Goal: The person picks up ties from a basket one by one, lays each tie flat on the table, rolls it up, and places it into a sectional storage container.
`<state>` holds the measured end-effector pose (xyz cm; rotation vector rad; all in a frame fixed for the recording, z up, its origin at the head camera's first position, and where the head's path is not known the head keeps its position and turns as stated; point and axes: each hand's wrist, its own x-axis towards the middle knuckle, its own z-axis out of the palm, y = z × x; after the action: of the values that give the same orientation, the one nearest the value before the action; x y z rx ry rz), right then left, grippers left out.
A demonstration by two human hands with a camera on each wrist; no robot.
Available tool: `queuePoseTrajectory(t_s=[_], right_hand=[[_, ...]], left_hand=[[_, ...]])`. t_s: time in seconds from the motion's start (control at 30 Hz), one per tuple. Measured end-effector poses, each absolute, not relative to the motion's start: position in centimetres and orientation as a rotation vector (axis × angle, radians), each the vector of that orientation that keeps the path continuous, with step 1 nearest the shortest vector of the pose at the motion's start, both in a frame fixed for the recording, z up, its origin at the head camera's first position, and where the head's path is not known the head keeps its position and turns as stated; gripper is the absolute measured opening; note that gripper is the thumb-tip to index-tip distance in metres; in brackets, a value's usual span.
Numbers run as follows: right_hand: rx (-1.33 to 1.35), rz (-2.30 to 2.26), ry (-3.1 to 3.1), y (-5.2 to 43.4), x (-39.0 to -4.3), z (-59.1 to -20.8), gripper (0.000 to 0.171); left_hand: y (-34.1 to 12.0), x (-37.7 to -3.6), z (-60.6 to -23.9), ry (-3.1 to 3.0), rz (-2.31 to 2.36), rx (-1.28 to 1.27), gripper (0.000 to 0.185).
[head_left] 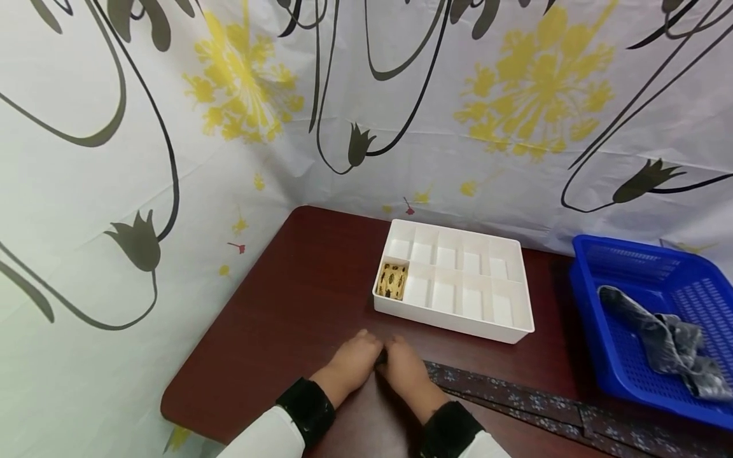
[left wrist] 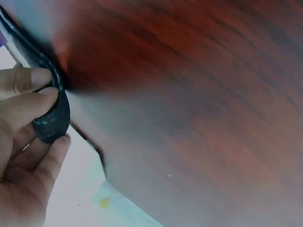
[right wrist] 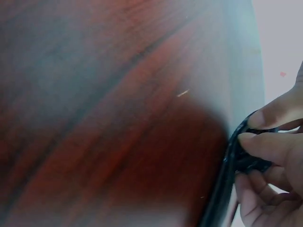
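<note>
A long dark necktie point(head_left: 515, 393) with small pale blue flowers stretches from the hands to the table's right side, its layers lying over one another. Its near end is bunched between both hands at the front of the table. My left hand point(head_left: 356, 357) pinches this dark end, thumb and fingers bent round the cloth point(left wrist: 56, 122) in the left wrist view. Close beside it, my right hand point(head_left: 405, 367) pinches the same piece, and the tie point(right wrist: 222, 194) runs away from those fingers in the right wrist view. The two hands nearly meet, covering most of the held part.
Behind the hands stands a white divided box point(head_left: 452, 324). A rolled yellow-and-black patterned cloth point(head_left: 392, 281) sits in its front left compartment. At the right, a blue basket point(head_left: 592, 356) holds crumpled grey cloth point(head_left: 664, 346). Patterned sheeting point(head_left: 401, 184) surrounds the dark red table point(head_left: 269, 305).
</note>
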<state>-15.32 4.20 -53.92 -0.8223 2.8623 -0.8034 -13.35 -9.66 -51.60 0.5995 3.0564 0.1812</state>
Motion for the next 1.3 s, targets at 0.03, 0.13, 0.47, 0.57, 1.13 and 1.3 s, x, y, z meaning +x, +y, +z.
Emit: queuePoseTrajectory(t_s=[0.03, 0.13, 0.47, 0.57, 1.13, 1.3], right_hand=[[-0.801, -0.847, 2.854, 4.4, -15.4, -54.2, 0.028], [-0.783, -0.988, 2.820, 5.0, -15.5, -54.9, 0.026], [-0.649, -1.271, 2.662, 6.3, -15.4, -55.8, 0.018], [-0.696, -1.235, 2.699, 6.2, -15.4, -55.5, 0.019], [-0.637, -1.335, 2.691, 5.7, -15.4, -55.4, 0.025], [-0.595, -1.411, 2.616, 6.3, -15.7, -55.8, 0.021]], left_hand=[[-9.6, -13.3, -51.6, 3.057, 0.217, 0.594, 0.011], [-9.8, -13.3, -52.2, 3.033, 0.467, 0.521, 0.023], [-10.6, -13.5, -53.9, 2.871, 1.083, 0.392, 0.032], [-9.9, -13.8, -52.9, 2.981, 0.740, 0.485, 0.023], [-8.0, -13.9, -51.5, 2.979, 0.549, 0.369, 0.025], [-9.9, -14.0, -53.4, 2.827, 1.050, 0.292, 0.035]])
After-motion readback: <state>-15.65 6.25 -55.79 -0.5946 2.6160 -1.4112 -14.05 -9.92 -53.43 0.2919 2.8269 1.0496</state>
